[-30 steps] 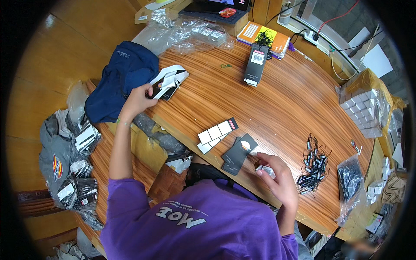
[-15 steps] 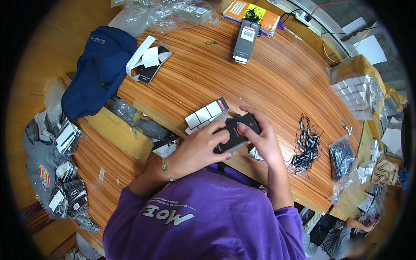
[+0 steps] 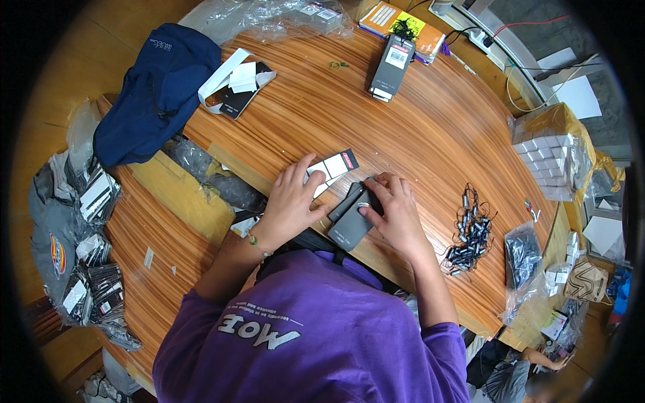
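The dark grey flat case [image 3: 349,225] lies on the wooden surface [image 3: 430,134] at its near edge, directly in front of the person, tilted so its long side runs from near-left to far-right. The right hand [image 3: 396,215] rests over the case's far-right end, fingers [image 3: 371,209] curled and pressed down onto a small pale part on its top face; whether that part is a button, a label or a separate piece cannot be told. The left hand [image 3: 292,201] lies flat with fingers spread, just left of the case, covering part of a row of small black-and-white cards [image 3: 332,166]; its fingertips come close to the case's left edge, contact uncertain. Judged from shape: the case looks thin, rigid and light, with a smooth matte skin that may slide on the polished wood. A hold across the two long edges, thumb against fingers, seems soundest; the flat top gives little purchase alone. The cards look like thin, light, easily bent stock, best lifted by an edge. A tangle of small dark wired parts [image 3: 467,232] sits well apart to the right.
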`<state>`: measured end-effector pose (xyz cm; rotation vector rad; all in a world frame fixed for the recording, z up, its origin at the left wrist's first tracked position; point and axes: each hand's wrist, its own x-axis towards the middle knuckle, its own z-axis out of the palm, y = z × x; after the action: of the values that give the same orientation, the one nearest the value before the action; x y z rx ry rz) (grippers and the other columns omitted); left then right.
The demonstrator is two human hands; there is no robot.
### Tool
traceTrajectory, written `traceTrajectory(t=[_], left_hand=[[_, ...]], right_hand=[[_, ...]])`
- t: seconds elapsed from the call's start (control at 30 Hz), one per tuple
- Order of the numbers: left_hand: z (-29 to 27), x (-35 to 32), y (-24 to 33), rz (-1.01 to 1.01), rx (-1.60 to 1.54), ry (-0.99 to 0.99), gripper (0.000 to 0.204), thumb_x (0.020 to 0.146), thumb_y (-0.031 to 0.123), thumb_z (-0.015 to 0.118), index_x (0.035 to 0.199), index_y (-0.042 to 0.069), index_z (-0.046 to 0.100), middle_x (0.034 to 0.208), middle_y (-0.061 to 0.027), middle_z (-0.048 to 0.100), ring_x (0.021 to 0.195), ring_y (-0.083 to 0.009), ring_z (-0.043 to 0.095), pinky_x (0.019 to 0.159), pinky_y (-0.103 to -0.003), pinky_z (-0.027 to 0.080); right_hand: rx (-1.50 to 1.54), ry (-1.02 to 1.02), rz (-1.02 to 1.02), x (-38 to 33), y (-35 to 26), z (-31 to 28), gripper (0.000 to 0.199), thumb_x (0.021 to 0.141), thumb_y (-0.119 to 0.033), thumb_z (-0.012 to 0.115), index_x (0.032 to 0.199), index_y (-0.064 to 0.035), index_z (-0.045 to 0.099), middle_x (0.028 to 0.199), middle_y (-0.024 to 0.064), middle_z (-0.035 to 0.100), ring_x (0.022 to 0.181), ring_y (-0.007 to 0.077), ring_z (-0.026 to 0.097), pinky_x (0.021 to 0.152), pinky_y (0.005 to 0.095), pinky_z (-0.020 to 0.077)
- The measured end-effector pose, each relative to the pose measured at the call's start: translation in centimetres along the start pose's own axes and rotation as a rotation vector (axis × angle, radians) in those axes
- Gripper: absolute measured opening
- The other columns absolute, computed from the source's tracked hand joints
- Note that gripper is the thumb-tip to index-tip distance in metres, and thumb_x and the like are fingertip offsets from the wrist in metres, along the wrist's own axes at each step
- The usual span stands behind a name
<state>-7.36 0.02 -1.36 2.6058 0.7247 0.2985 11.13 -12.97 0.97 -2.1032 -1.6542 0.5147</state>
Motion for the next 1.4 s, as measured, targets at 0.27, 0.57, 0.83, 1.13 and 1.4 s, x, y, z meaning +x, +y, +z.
traceTrajectory(t=[0.27, 0.57, 0.83, 1.13, 1.4], left_hand=[[1.5, 0.4, 0.3, -0.083, -0.058, 0.101, 0.045, 0.068, 0.002, 0.066, 0.107, 0.003, 0.042, 0.118, -0.017, 0.046, 0.107, -0.0368, 0.047, 0.088, -0.042, 0.042], [0.0, 0.6, 0.2, -0.121, 0.129, 0.227, 0.045, 0.07, 0.012, 0.071, 0.107, 0.003, 0.046, 0.118, -0.0169, 0.048, 0.108, -0.0362, 0.047, 0.092, -0.044, 0.039], [5.4, -4.7, 2.9, 0.334, -0.252, 0.077, 0.053, 0.066, 0.034, 0.079, 0.1, 0.01, 0.045, 0.129, -0.015, 0.04, 0.12, -0.0366, 0.039, 0.1, -0.05, 0.032], [7.9, -4.7, 1.5, 0.395, -0.265, 0.193, 0.057, 0.064, 0.029, 0.08, 0.101, 0.014, 0.04, 0.13, -0.0141, 0.036, 0.125, -0.038, 0.036, 0.1, -0.053, 0.031], [9.1, -4.9, 1.2, 0.404, -0.299, 0.264, 0.064, 0.061, 0.027, 0.082, 0.105, 0.016, 0.037, 0.128, -0.0139, 0.037, 0.127, -0.0383, 0.036, 0.099, -0.053, 0.032]], right_hand=[[-0.022, -0.114, 0.062, 0.1, 0.6, -1.5, 0.074, 0.065, -0.028, 0.075, 0.129, -0.0052, 0.046, 0.117, 0.0145, 0.05, 0.111, 0.033, 0.045, 0.096, 0.042, 0.0373], [-0.016, -0.232, 0.031, 1.2, 1.2, -0.8, 0.08, 0.062, -0.027, 0.076, 0.13, -0.0046, 0.042, 0.115, 0.0178, 0.051, 0.111, 0.0357, 0.048, 0.094, 0.0426, 0.04], [0.15, -0.21, 0.04, 1.3, 1.6, 0.1, 0.083, 0.061, -0.019, 0.077, 0.132, 0.0, 0.039, 0.113, 0.0229, 0.049, 0.105, 0.0385, 0.051, 0.09, 0.0402, 0.0441], [0.31, -0.286, 0.107, 1.2, 1.1, 0.1, 0.072, 0.065, -0.013, 0.075, 0.127, 0.0029, 0.042, 0.11, 0.0214, 0.049, 0.1, 0.033, 0.054, 0.086, 0.036, 0.0452], [0.457, -0.361, 0.143, 2.3, 1.3, 0.7, 0.06, 0.064, -0.007, 0.075, 0.118, 0.0007, 0.048, 0.1, 0.0146, 0.055, 0.091, 0.0229, 0.055, 0.08, 0.0315, 0.0444]])
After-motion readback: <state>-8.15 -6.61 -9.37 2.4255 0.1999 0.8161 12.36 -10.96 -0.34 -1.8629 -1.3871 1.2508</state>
